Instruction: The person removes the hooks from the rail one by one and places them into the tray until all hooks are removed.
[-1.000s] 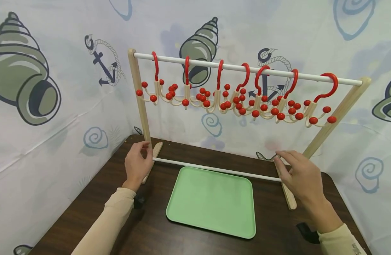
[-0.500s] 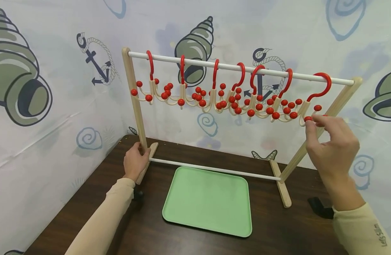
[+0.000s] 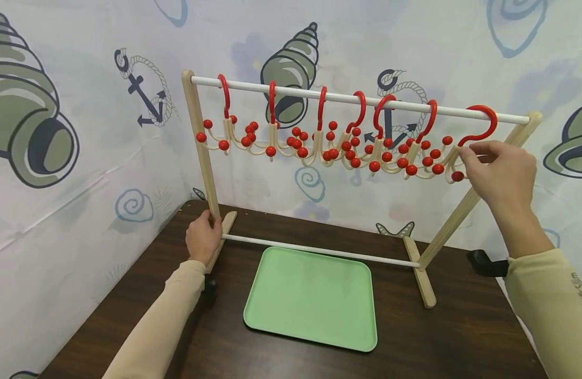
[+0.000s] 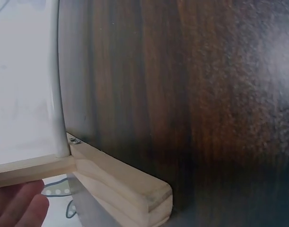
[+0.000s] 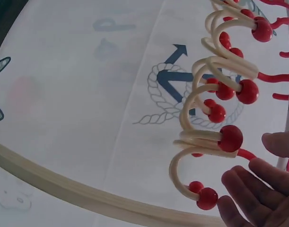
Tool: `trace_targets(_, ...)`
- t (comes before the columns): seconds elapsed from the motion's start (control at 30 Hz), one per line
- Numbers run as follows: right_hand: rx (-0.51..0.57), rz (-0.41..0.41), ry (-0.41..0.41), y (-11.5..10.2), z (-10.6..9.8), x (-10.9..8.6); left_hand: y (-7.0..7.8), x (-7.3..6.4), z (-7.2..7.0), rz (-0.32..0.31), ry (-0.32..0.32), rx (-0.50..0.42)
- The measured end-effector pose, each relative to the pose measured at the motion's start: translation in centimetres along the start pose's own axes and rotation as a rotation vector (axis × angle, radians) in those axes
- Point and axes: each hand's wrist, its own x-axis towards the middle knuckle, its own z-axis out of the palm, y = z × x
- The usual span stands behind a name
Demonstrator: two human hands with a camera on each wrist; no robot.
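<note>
On my feed, the worktop (image 3: 414,337) carries the rack (image 3: 319,250) near its far edge; the tray (image 3: 309,300) lies in front, with room between it and the right edge. My left hand (image 3: 203,238) has settled, gripping the left post (image 3: 205,163) low down: steadying it, I'd judge. And up comes my right hand (image 3: 506,176) from the rack's foot to the right-end hanger (image 3: 468,139), hooked on the top rail! Grip's spread around that hook, unpinched, bringing the hanger within reach; tight beside the right post (image 3: 447,226).
</note>
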Motion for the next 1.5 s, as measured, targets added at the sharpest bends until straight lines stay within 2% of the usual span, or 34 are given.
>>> trace_targets(0.2,-0.045,0.049,-0.076,1.0,0.1,0.5,0.1,0.1,1.0,0.024,-0.003,0.013)
trace_targets(0.33,-0.058,0.056,-0.123,1.1,0.6,1.1,0.2,0.0,1.0,0.020,0.012,0.017)
trace_targets(0.7,0.061,0.066,-0.156,0.2,3.6,1.8,-1.7,-0.4,-1.1,-0.007,0.045,0.047)
trace_targets(0.93,0.032,0.088,-0.100,-0.3,3.1,1.9,-1.7,-0.3,-1.3,-0.003,0.036,0.046)
trace_targets(1.2,-0.017,0.080,0.000,-0.9,1.5,2.1,-1.2,-0.2,-0.8,-0.018,0.043,0.044)
trace_targets(1.37,-0.065,0.135,0.113,-0.8,0.0,1.4,-0.5,-0.1,0.0,0.008,0.020,0.023)
trace_targets(1.5,-0.035,0.208,0.153,-0.8,-0.9,0.9,-0.4,-0.1,0.4,0.000,0.030,0.022)
